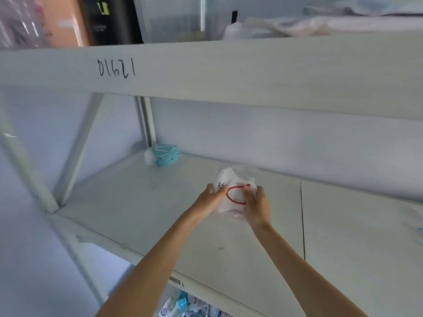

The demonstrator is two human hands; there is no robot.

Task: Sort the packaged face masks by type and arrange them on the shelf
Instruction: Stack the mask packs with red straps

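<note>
Both hands are holding one white mask pack (233, 193) out over the shelf board (142, 202), to the right of the teal mask stack (165, 155) that is sitting in the board's back left corner. The left hand (211, 197) is gripping the pack's left edge with curled fingers, and the right hand (257, 202) is pinching its right edge; neither is letting go. The pack looks to be hovering just above the board, not resting on it, though the blur is making that hard to judge. Its long axis is running roughly from near to far, tilted a little, with the red ear loop facing the camera. To do this step well, the person should be lowering it flat, well apart from the teal stack so the types are staying separate, squaring it to the back wall, and smoothing the loose plastic wrap before releasing.
</note>
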